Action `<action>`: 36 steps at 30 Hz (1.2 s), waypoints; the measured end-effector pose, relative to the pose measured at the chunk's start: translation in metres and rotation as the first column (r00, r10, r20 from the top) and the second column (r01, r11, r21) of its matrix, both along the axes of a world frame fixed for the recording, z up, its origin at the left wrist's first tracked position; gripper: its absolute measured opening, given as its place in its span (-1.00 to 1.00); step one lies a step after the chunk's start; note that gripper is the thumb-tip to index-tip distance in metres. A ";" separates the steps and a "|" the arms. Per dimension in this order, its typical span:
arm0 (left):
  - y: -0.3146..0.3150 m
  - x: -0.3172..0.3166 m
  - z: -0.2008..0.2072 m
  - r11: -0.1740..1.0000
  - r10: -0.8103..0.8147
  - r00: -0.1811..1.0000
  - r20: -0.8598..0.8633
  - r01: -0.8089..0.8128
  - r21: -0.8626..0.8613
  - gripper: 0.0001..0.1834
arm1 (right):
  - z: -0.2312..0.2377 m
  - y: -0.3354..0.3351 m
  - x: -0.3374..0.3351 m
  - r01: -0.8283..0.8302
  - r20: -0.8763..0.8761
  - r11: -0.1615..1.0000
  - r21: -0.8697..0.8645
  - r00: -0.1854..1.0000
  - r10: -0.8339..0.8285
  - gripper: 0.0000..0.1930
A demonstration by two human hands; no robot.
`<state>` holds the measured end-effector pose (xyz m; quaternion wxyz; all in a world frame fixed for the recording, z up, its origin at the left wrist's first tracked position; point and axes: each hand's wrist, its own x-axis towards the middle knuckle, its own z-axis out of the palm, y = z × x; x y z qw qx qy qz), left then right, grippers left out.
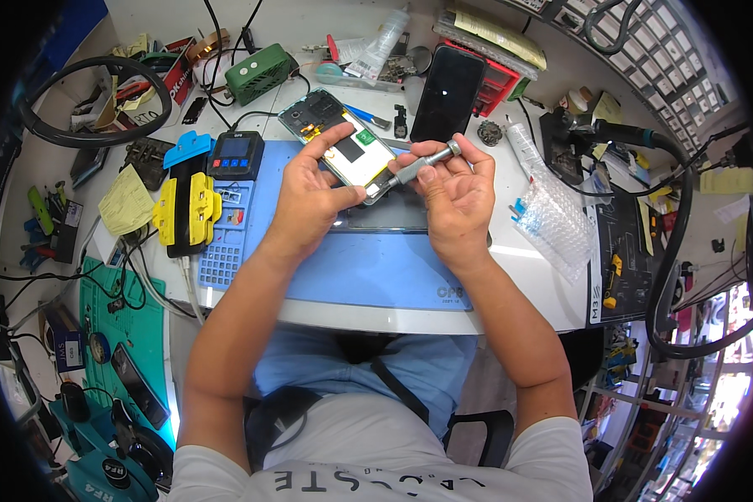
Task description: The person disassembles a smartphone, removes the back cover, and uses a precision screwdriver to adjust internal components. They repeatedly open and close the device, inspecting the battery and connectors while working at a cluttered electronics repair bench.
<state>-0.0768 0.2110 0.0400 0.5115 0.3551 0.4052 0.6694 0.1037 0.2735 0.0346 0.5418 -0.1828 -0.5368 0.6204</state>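
Note:
My left hand (314,184) grips an opened smartphone (356,156), tilted above the blue work mat (368,268). Its back is off, so a white battery area, a black upper section and a green patch show. In my right hand (460,197) is a grey precision screwdriver (422,165), held between thumb and fingers. The driver's tip points at the phone's lower end; whether it touches a screw is too small to tell. Beneath the phone, a dark flat panel (385,216) lies on the mat, partly hidden by my hands.
A dark phone (448,94) leans upright at the back against red drawers (498,88). Left of the mat stand a small black device with a screen (236,156) and a yellow-and-blue holder (188,209). Bubble wrap (556,226) lies right, near a looping black cable (682,251).

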 end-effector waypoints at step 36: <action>0.000 0.001 0.000 1.000 0.006 1.000 0.010 -0.006 0.000 -0.10 | -0.004 -0.002 -0.002 0.038 0.049 0.954 0.297 0.997 -0.055 -0.44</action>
